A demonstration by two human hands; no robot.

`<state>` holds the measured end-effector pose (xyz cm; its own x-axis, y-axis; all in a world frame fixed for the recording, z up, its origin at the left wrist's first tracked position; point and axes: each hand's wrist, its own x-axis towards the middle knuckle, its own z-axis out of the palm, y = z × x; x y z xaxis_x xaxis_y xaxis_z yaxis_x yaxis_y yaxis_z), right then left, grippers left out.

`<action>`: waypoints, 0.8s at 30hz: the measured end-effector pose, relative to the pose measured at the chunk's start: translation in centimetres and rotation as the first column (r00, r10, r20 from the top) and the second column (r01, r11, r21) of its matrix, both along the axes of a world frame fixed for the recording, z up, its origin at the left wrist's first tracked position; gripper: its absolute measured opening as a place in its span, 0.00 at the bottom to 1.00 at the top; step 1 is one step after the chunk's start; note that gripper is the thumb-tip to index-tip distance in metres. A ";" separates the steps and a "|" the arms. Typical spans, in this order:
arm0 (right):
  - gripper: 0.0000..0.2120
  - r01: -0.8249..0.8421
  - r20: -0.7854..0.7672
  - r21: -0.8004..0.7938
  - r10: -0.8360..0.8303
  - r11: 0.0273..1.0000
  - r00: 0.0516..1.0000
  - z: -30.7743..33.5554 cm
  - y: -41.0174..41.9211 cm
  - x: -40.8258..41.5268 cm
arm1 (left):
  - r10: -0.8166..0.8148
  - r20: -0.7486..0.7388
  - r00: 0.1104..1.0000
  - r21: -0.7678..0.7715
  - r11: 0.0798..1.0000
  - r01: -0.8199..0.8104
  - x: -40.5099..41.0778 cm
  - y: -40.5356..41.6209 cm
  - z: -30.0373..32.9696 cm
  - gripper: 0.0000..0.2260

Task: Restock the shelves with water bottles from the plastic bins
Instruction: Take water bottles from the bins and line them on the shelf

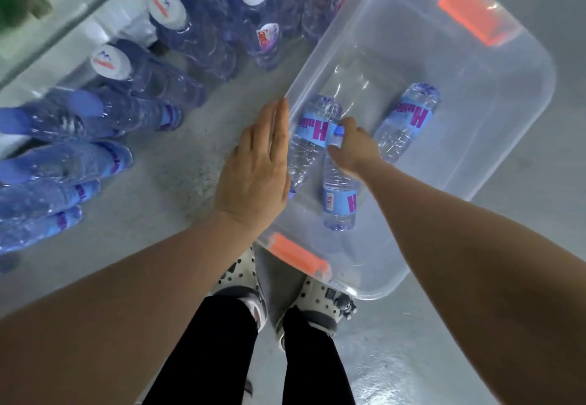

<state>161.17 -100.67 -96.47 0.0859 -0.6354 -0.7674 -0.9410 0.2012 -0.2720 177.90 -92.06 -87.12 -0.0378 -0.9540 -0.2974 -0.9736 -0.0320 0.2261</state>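
Fingers of the right hand (352, 148) clamp the blue cap of a water bottle (339, 195) lying in the clear plastic bin (475, 113) with two others, labels showing a magenta "H"; left hand (253, 170) flat, fingers together, beside the rim

My forearms (459, 246) are bare and sleeveless, my trousers (228, 350) are black, and my white clogs (320, 306) carry small dark charms.
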 end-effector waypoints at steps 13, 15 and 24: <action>0.25 0.107 0.077 0.221 -0.127 0.969 0.989 3.7 -0.9 -1.7 | 0.003 0.013 1.000 0.185 0.983 -0.005 -0.4 -0.3 1.3 0.50; 0.24 0.105 0.089 0.175 -0.122 0.979 0.988 6.0 0.5 -2.4 | 0.005 -0.004 1.000 0.234 0.972 -0.004 -0.5 -0.6 2.3 0.49; 0.18 0.248 0.131 0.041 -0.252 0.968 0.959 24.5 1.2 -7.2 | -0.120 -0.139 0.983 0.580 0.795 0.179 -0.7 -2.1 13.4 0.43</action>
<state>153.93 -99.51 -72.00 0.0295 -0.6310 -0.7752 -0.8152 0.4335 -0.3839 177.20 -94.13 -73.75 -0.2198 -0.5767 -0.7869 -0.9536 -0.0431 0.2979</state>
